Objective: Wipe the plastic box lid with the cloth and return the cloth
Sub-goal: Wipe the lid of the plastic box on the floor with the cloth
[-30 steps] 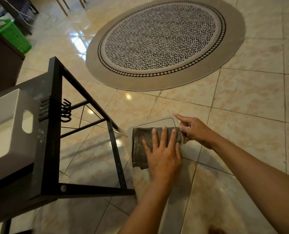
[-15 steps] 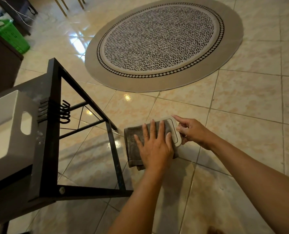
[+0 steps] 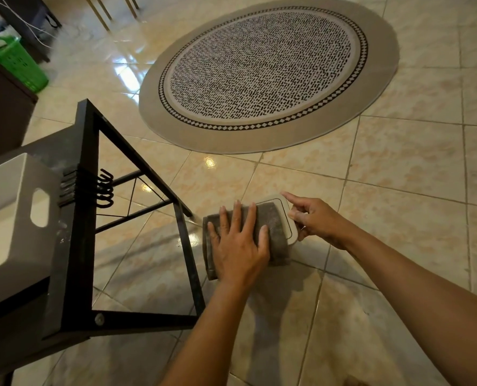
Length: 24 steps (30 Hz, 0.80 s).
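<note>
A: Where's the lid (image 3: 286, 215) now?

B: Low centre of the frame, flat on the floor (image 3: 399, 168), just right of the black rack (image 3: 73, 246). The cloth (image 3: 270, 232) covers most of it; only the upper right corner and right edge show.

A: And the hands?

B: The left hand (image 3: 240, 243) lies flat on the cloth, fingers (image 3: 238, 215) spread and straight, pressing rather than gripping. The right hand (image 3: 312, 218) sits at the lid's right edge, fingers loosely curled, index finger stretched along the top corner. It steadies the lid; I can't tell whether it truly pinches the rim.

A: What could go wrong?

B: The tiles look glossy, so I'd judge a hard push could skate the lid leftward into the rack's leg if the right hand eases off. The cloth overhangs the lid at lower left, so part of it may be wiping the floor instead.

A: Any change from a second ago?

B: Yes. The left hand and cloth have slid left, uncovering more of the lid's right side. The right hand has kept its place.
</note>
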{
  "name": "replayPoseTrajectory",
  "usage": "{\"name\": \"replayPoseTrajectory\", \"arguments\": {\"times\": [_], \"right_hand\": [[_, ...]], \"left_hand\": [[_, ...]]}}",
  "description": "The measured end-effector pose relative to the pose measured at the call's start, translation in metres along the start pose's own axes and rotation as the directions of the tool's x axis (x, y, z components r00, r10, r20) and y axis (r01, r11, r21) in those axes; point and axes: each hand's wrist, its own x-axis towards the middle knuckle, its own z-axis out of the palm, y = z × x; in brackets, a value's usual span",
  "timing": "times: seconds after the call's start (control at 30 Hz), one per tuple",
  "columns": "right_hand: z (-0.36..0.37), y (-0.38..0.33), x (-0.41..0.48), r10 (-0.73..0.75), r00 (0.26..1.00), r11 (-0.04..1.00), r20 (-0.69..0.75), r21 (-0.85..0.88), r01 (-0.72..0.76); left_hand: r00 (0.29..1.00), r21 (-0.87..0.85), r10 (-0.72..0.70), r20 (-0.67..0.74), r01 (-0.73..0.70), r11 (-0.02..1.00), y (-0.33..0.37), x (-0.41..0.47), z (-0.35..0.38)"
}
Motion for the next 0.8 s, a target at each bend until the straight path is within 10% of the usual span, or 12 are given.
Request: {"name": "replayPoseTrajectory", "arguments": {"times": [0.8], "right_hand": [[0.001,0.001,0.002,-0.01,1.0,1.0,0.012,0.016,0.009]], "left_hand": [[0.996,0.058,-0.073,0.056,0.07,0.996,0.01,0.006,0.002]]}}
